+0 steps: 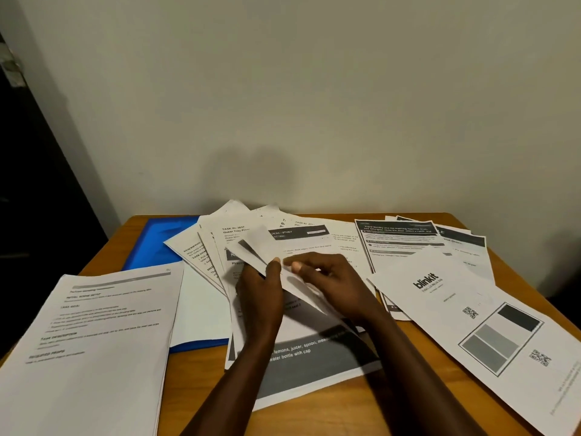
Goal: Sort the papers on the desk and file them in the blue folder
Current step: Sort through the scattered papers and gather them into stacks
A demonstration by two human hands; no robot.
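Printed papers lie spread over a wooden desk (339,413). A blue folder (157,243) lies open at the back left, partly covered by sheets. Over the middle pile, my left hand (261,294) and my right hand (330,281) both pinch a small folded white sheet (257,247), which is lifted and tilted above a fanned stack (220,240). Under my forearms lies a page with a dark band (314,360). A stapled text stack (94,335) sits at the front left. A sheet printed "blinkit" (440,297) lies on the right.
More printed pages (405,243) overlap at the back right. A pale wall (314,105) rises directly behind the desk. A dark opening (34,184) is at the far left. Bare wood shows along the front edge and the right corner.
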